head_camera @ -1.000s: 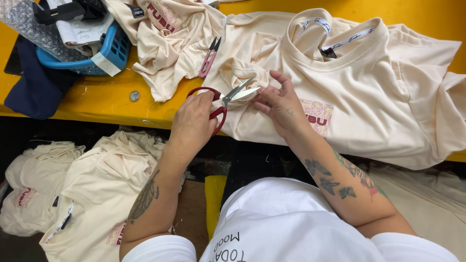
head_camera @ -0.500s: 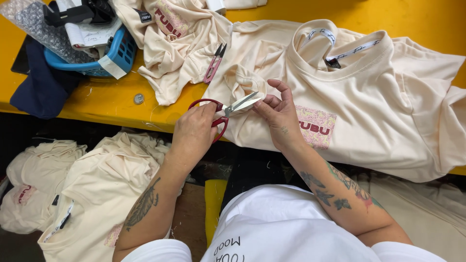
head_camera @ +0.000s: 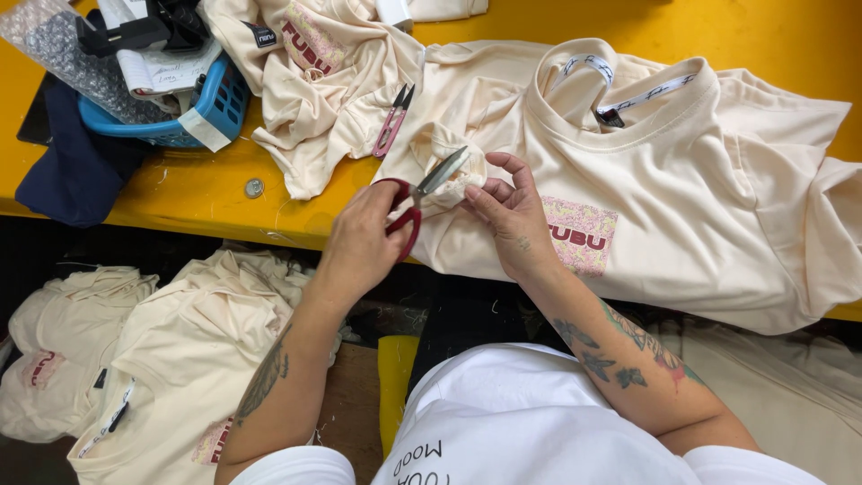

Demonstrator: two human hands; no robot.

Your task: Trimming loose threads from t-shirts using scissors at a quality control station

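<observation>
Presently, red-handled scissors [head_camera: 422, 193] are gripped in the left hand [head_camera: 364, 242] at the table's near edge, their blades pointed up and to the right into a bunched sleeve [head_camera: 444, 166] of the cream shirt [head_camera: 682, 207]. That fold is pinched by the right hand [head_camera: 512, 216], just right of the blade tips; both hands are equally near. Small snips [head_camera: 392, 121] lie apart, farther back. A blue basket [head_camera: 211, 108] at the far left corner is filled with papers and black items.
</observation>
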